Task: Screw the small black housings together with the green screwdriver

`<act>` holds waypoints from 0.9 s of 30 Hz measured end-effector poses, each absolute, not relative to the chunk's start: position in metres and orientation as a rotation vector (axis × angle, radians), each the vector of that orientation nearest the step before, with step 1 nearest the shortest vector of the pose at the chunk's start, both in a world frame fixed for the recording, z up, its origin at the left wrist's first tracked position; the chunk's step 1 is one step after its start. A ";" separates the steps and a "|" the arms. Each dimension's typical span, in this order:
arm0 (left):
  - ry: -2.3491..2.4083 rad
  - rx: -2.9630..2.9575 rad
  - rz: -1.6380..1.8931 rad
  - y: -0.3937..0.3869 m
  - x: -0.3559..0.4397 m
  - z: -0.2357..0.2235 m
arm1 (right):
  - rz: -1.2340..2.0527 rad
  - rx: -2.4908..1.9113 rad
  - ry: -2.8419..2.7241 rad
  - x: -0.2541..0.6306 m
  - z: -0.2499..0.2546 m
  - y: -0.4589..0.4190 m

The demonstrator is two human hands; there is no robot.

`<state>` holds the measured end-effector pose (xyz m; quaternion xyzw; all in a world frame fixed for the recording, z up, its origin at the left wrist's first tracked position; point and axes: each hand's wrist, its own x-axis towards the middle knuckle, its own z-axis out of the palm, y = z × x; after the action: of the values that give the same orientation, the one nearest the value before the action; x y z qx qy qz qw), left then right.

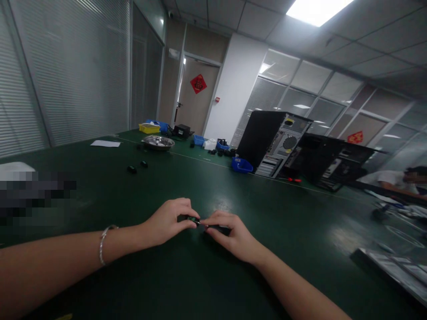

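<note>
Pinching one small black part [192, 219] between left hand [167, 222] and right hand [230, 233] fingers; could slip (tiny grip) onto worktop [207, 186].

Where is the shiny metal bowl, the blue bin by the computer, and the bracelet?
metal bowl [158, 142], head view, on its inner bottom.
blue bin [242, 166], head view, on its front wall.
bracelet [104, 242], head view, on the band at the left wrist.

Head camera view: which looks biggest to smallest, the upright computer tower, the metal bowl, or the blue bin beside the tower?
1. Computer tower
2. Metal bowl
3. Blue bin
The bowl sits farther away, so bowl versus bin is unsure.
</note>
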<state>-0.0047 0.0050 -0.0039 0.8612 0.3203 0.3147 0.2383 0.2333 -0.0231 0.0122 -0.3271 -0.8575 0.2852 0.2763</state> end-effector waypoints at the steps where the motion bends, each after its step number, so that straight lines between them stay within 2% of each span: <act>1: 0.883 2.353 0.863 0.005 -0.005 -0.004 | 0.777 -0.882 -2.291 0.233 0.012 -0.023; 8: 0.914 2.336 0.881 0.003 -0.005 -0.005 | 0.813 -0.916 -2.253 0.230 0.014 -0.024; 11: 0.970 2.294 0.852 0.004 -0.004 -0.005 | 0.939 -0.893 -2.153 0.239 0.019 -0.018; 13: 1.003 2.266 0.822 0.004 -0.004 -0.005 | 1.112 -0.840 -1.763 0.249 0.020 -0.009; 16: 1.050 2.240 0.730 0.003 -0.003 -0.004 | 1.109 -0.823 -1.318 0.261 0.018 0.003; 20: 1.113 2.294 0.545 0.001 -0.002 0.001 | 1.136 -0.995 -1.483 0.263 0.007 0.008; 24: 1.059 2.383 0.591 0.003 -0.008 0.007 | 1.022 -1.091 -1.877 0.254 0.000 0.000; 27: 0.846 2.503 0.577 0.008 -0.016 0.008 | 0.951 -1.067 -2.064 0.251 -0.001 -0.006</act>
<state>-0.0157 0.0081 0.0084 0.9036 0.3053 0.2081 0.2169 0.2508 -0.0060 -0.0014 -0.4039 -0.7815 0.3602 0.3105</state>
